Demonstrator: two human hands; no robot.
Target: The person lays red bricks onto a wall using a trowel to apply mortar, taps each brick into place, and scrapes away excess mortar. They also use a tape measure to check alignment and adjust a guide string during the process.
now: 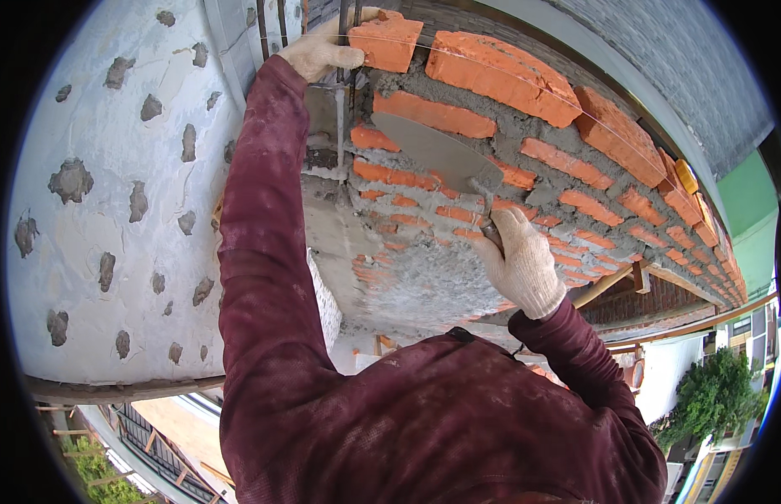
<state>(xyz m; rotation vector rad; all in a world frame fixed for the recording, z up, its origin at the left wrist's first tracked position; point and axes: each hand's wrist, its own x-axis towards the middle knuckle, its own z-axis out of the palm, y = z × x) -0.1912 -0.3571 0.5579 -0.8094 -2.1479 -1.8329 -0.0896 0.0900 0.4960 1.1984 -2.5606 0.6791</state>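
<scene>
My left hand, in a cream knit glove, reaches to the top of the wall and grips the end of a red brick, beside dark vertical rebar. My right hand, also gloved, is closed on the handle of a steel trowel, whose broad blade lies over the face of the brick wall, just below the top course. Grey mortar fills and smears the joints. A thin string runs across the top bricks.
A pale wall with chipped patches stands at the left. Timber pieces lean along the brickwork at the right. A yellow object sits on the far top course. A green wall, tree and buildings show at the right rim, a railed structure at the lower left.
</scene>
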